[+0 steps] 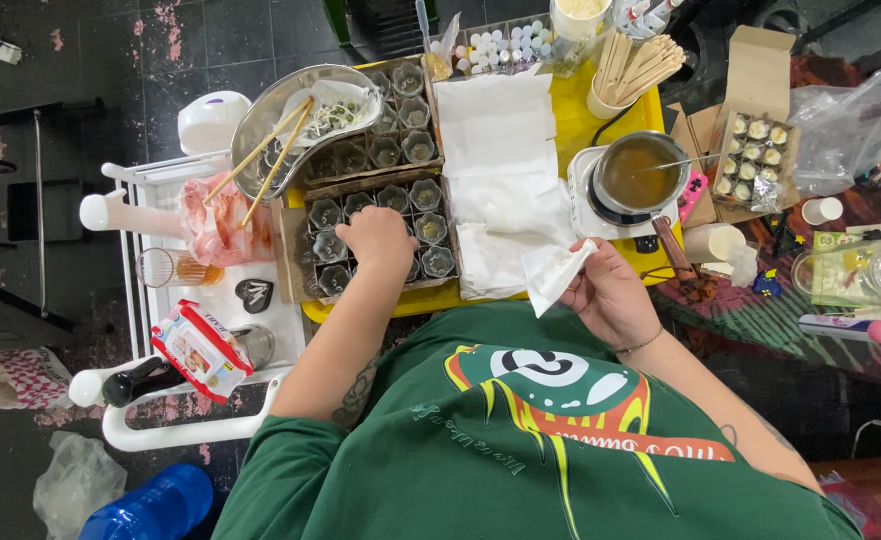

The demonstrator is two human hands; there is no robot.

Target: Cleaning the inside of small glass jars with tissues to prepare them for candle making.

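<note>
Head: right hand point(611, 290) pinches tissue point(553, 272); left hand point(376, 240) on cups point(431, 228).

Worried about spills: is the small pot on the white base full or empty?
Filled: the pot holds brown liquid nearly to its rim, with a thin stick resting in it.

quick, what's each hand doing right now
Left hand: closed, reaching into the tray of small glass cups; a grip on a cup cannot be told.
Right hand: closed, holding a white tissue.
</note>
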